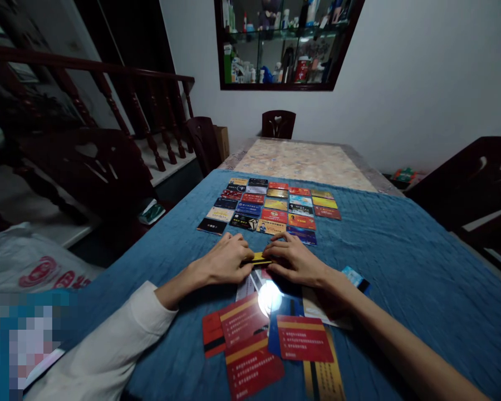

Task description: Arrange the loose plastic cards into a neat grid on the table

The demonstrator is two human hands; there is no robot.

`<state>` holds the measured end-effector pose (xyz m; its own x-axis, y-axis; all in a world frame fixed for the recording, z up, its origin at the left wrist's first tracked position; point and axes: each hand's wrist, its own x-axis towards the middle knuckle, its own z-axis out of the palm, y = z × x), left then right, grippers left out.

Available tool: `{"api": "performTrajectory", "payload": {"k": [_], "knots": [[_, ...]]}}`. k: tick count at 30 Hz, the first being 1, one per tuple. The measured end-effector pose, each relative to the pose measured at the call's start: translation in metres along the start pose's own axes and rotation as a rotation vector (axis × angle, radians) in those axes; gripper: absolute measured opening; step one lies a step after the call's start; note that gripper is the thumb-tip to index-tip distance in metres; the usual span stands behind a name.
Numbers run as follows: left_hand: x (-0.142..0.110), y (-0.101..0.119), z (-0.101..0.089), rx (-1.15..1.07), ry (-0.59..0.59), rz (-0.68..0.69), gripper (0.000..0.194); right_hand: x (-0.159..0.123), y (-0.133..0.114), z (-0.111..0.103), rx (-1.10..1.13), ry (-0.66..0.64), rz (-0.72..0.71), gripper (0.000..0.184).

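Between my two hands is a yellow card (259, 257) with a dark stripe, partly covered by fingers. My left hand (229, 259) grips its left end, and my right hand (294, 259) has its fingers curled on the right end. Just beyond them, several plastic cards in columns lie face up, among them a black VIP card (244, 221) and a red card (274, 216). Nearer to me is a loose, overlapping pile with red cards (304, 338), a gold card (325, 379) and a blue-and-white card (354, 277) by my right forearm. Bright glare hides part of the pile.
A blue cloth (421, 278) covers the near part of the table; the patterned tabletop (296, 153) shows beyond it. Dark wooden chairs (278, 123) stand around. A white plastic bag (37, 264) is at the left, and a glass-shelved wall cabinet (279, 86) is at the back.
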<state>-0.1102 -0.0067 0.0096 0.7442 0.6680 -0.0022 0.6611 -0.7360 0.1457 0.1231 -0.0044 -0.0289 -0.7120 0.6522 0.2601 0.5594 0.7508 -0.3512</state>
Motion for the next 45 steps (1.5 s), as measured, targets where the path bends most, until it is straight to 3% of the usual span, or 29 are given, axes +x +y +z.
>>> {"api": "performTrajectory", "payload": {"k": [8, 18, 36, 45], "knots": [[0.008, -0.022, 0.006, -0.205, 0.191, -0.007, 0.023, 0.002, 0.01, 0.016, -0.045, 0.208, 0.103, 0.022], [0.011, -0.04, 0.013, -0.203, 0.278, -0.056, 0.032, 0.0, 0.012, 0.014, -0.038, 0.324, 0.181, 0.033], [0.012, -0.036, 0.023, -0.239, 0.325, -0.083, 0.036, -0.004, 0.017, 0.019, -0.1, 0.268, 0.203, 0.038], [0.011, -0.032, 0.026, -0.19, 0.28, -0.138, 0.038, -0.004, 0.017, 0.021, -0.104, 0.25, 0.223, 0.04]]}}
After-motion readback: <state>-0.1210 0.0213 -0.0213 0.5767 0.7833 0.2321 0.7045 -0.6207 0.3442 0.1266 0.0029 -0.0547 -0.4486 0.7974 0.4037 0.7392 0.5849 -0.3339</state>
